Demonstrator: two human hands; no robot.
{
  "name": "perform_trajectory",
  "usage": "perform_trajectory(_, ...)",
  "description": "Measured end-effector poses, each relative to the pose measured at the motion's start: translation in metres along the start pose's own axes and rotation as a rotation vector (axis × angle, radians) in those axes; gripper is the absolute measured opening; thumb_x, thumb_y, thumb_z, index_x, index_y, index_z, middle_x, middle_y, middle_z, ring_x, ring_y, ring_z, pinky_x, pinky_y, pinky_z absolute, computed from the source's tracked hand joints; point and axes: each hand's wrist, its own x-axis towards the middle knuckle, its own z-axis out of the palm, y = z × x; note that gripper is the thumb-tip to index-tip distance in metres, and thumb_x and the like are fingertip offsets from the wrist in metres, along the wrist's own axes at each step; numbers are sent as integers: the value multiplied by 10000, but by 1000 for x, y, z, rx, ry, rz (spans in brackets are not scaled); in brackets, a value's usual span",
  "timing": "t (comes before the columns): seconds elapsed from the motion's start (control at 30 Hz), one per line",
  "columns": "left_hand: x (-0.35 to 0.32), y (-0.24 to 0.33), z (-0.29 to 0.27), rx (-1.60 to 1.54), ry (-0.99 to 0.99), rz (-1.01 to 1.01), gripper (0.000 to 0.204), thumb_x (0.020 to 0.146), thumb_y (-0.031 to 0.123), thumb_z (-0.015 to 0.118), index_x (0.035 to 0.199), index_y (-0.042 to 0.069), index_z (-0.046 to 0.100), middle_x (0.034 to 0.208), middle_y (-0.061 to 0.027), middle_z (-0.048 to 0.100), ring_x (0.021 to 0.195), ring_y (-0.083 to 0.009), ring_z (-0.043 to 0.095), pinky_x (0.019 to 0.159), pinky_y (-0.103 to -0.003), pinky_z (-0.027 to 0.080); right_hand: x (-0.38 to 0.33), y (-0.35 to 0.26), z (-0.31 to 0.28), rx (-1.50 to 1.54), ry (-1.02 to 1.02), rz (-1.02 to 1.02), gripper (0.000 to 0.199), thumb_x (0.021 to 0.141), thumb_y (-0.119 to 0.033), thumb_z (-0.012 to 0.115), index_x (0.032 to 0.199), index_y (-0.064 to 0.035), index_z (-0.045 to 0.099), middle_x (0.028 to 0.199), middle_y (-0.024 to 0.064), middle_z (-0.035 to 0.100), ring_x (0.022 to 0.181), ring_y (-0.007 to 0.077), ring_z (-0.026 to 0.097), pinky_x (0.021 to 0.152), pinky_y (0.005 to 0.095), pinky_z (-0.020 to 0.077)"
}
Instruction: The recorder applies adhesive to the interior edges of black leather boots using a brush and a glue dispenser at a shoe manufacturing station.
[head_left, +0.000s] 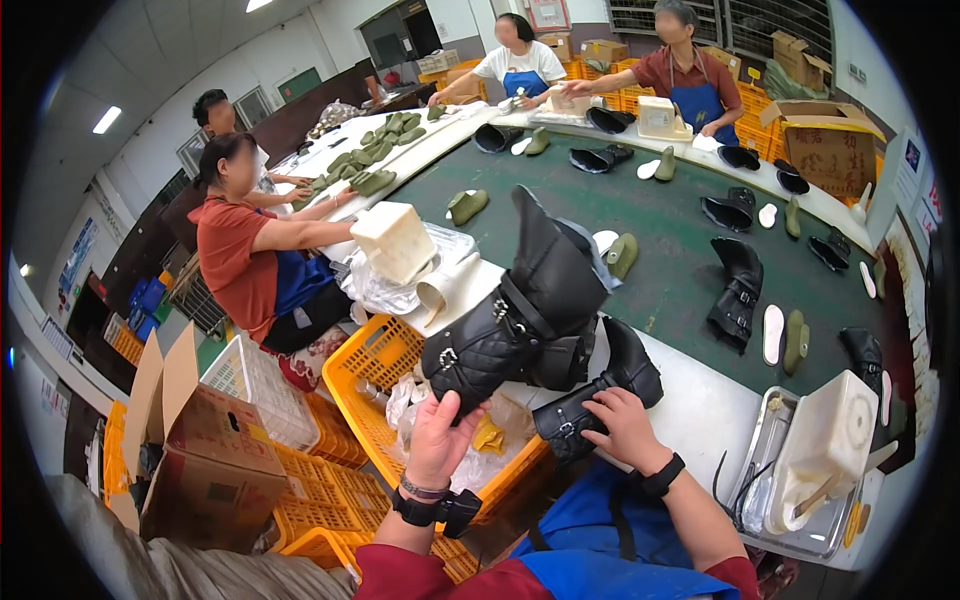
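Observation:
My left hand is closed on the toe of a black quilted boot with buckled straps. This boot is lifted and tilted, its wide shaft pointing up and away. A second black boot lies on the white table edge, buckle towards me. Over its ankle curls my right hand, fingers bent against the leather; the thumb is partly hidden. Behind the raised boot another black boot shows only in part. Just past it are a white insole and an olive-green shoe form on the green surface.
An orange crate with plastic bags stands below my left hand. At the right, a metal tray holds a white container and a brush. Several boots, insoles and olive forms lie on the green surface. Several co-workers sit around it.

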Motion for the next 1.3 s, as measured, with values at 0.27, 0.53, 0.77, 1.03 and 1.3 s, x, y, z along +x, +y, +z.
perform_trajectory(0.27, 17, 7, -6, 42, 46, 105, 295, 914, 143, 532, 1166, -10, 512, 1131, -111, 590, 975, -194, 592, 875, -321, 491, -4, 6, 6, -145, -59, -23, 414, 733, -290, 683, 1088, -92, 605, 1131, 98, 529, 1119, 298, 450, 947, 407, 359)
perform_trajectory(0.53, 187, 67, -21, 202, -25, 153, 256, 924, 121, 520, 1113, -49, 499, 1076, -126, 575, 936, -206, 579, 844, -300, 492, -10, 19, 0, -175, -141, -96, 536, 760, -384, 649, 1197, -95, 538, 1225, 115, 488, 1170, 304, 418, 986, 405, 337)
perform_trajectory(0.77, 383, 21, -48, 467, 104, 36, 194, 903, 100, 533, 985, -74, 507, 1007, -141, 535, 858, -217, 545, 721, -323, 533, -12, 24, 6, -133, -167, -97, 558, 764, -390, 644, 1215, -89, 516, 1244, 116, 480, 1197, 309, 412, 1002, 418, 324)
perform_trajectory(1.03, 468, -97, -126, 434, 275, -59, 178, 862, 82, 548, 975, -53, 526, 1014, -145, 532, 870, -234, 552, 674, -334, 549, -10, 23, 0, -49, -270, -15, 554, 802, -388, 609, 1244, -77, 484, 1292, 125, 444, 1223, 311, 389, 1006, 411, 321)
perform_trajectory(1.3, 469, -145, -180, 221, 429, -349, 292, 908, 166, 540, 1103, -41, 474, 1077, -151, 525, 919, -290, 575, 702, -373, 571, -5, 24, -2, 54, -298, 30, 529, 818, -372, 604, 1251, -93, 482, 1303, 108, 442, 1225, 285, 389, 1005, 380, 331)
